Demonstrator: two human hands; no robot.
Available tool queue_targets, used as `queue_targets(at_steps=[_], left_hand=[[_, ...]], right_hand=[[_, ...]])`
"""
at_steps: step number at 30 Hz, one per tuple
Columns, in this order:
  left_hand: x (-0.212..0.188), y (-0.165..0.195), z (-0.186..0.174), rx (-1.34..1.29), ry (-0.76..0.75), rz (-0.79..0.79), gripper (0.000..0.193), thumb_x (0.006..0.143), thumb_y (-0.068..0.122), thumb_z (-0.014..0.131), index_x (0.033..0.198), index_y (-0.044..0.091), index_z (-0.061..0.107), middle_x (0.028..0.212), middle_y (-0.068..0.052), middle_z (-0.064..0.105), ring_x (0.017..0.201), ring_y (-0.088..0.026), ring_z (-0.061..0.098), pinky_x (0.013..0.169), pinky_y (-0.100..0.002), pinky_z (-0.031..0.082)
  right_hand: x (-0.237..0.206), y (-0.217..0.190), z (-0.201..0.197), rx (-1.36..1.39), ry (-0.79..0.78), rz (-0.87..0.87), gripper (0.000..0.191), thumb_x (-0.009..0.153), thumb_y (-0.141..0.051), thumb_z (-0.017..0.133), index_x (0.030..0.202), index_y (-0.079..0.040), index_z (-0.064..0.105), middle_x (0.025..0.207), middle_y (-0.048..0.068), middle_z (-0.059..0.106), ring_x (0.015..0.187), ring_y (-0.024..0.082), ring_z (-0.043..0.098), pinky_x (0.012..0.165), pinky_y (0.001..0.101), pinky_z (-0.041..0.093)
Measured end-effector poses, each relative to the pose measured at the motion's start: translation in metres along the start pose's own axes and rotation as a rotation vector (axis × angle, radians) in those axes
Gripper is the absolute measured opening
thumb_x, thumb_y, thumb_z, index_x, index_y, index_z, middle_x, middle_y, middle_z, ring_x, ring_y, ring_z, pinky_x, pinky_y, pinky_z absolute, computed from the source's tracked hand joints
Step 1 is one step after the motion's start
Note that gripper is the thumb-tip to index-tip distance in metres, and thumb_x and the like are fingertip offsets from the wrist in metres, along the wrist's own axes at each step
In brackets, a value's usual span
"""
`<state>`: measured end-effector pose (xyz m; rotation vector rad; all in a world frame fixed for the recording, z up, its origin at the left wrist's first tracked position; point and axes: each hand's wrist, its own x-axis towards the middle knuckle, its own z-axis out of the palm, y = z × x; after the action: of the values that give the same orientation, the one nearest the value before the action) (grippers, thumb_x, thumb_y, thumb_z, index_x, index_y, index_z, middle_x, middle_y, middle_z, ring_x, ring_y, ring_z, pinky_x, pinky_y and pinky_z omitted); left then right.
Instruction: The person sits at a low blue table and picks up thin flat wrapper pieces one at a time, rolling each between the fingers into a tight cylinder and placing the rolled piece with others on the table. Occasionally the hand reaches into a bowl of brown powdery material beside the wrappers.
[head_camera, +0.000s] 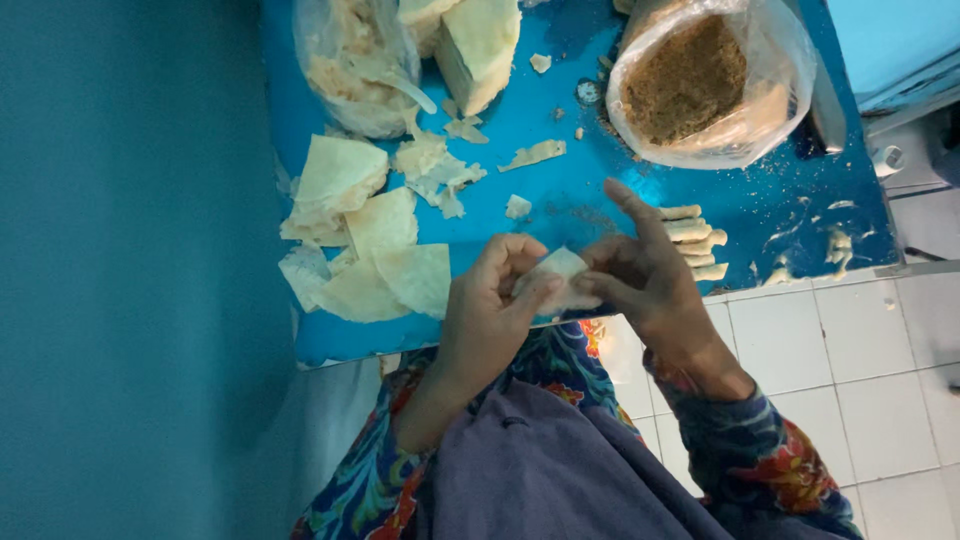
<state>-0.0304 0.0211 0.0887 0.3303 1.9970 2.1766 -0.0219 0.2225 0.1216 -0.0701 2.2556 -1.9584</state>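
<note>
While pinched, both hands (570, 295) hold a wrapper (556, 280).

the left hand (492, 300) and right hand (640, 275) pinch a small pale pastry wrapper (558, 278) together over the near edge of the blue table (560, 190). cut wrappers (375, 255) lie to the left, rolled pieces (695, 240) just right of the right hand, and a bag of brown filling (690, 85) farther back.
</note>
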Motion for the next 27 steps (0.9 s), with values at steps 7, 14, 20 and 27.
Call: queue_targets(at_steps=[7,14,20,27], left_hand=[[-0.016,-0.005,-0.001,0.769,0.114,0.256,0.039,0.103,0.015,0.069,0.139,0.008,0.058,0.122,-0.011,0.068,0.102,-0.028,0.072,0.076,-0.035,0.059],[-0.024,-0.019,-0.016,1.108,-0.057,0.679,0.034,0.098,0.024,0.072,0.128,0.007,0.068,0.134,-0.007,0.063,0.127,-0.024,0.055,0.101,-0.042,0.047],[-0.023,-0.032,-0.015,1.112,-0.071,0.703,0.033,0.100,0.027,0.071,0.127,0.007,0.068,0.134,-0.005,0.064,0.133,-0.022,0.055,0.111,-0.048,0.044],[-0.024,-0.036,-0.016,1.080,-0.074,0.698,0.030,0.101,0.020,0.071,0.126,0.004,0.069,0.136,-0.011,0.064,0.134,-0.027,0.055,0.115,-0.048,0.045]], right_hand=[[-0.009,0.009,-0.006,-0.761,0.137,-0.330,0.072,0.096,0.008,0.064,0.159,-0.007,0.034,0.122,0.014,0.070,0.107,0.027,0.070,0.085,0.0357,0.057],[-0.068,0.046,-0.122,-1.312,0.533,-0.258,0.059,0.095,0.022,0.050,0.142,-0.012,0.064,0.125,0.013,0.061,0.116,0.028,0.053,0.110,0.0432,0.037],[-0.109,0.097,-0.185,-1.810,0.623,0.030,0.074,0.078,0.015,0.056,0.139,-0.025,0.070,0.117,0.004,0.055,0.123,0.026,0.043,0.110,0.0415,0.033],[-0.100,0.058,-0.169,-1.481,0.572,-0.181,0.042,0.081,0.009,0.058,0.109,-0.018,0.075,0.115,0.005,0.055,0.125,0.027,0.047,0.112,0.0410,0.035]])
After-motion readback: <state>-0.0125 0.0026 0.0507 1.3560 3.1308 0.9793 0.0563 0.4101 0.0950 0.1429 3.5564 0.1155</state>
